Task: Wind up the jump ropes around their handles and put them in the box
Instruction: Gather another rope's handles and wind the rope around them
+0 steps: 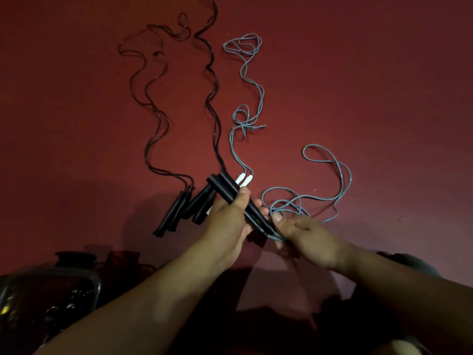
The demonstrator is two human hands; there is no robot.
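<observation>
Nearest, at lower left: a dark clear-walled box (51, 285), dim, with contents too dark to make out.

Just beyond, raised above the red floor (384, 98): left hand (227, 221) wrapped around a pair of black handles (238, 201) held side by side, thumb on top. Right hand (304, 239) pinching the lower tips of the same handles, where the grey-blue rope (343, 170) leaves them. That rope lying in loose loops on the floor to the right of the hands, not yet wound.

Left of the hands, on the floor: two more pairs of black handles (179, 211), each trailing black ropes (153, 103) in long wavy lines away from the person. Between black and grey, a pair of white handle tips (244, 180) peeking past the held pair, with a second grey-blue rope (243, 73) snaking off toward the far side.

Step in hand, judging by the grip: start of winding the first rope, handles gathered and cord end secured. Nothing wound so far among the ropes in view.

Next move likely needs: steady left grip on the handles, right hand feeding the slack round them turn by turn, keeping loops from snagging on each other.
</observation>
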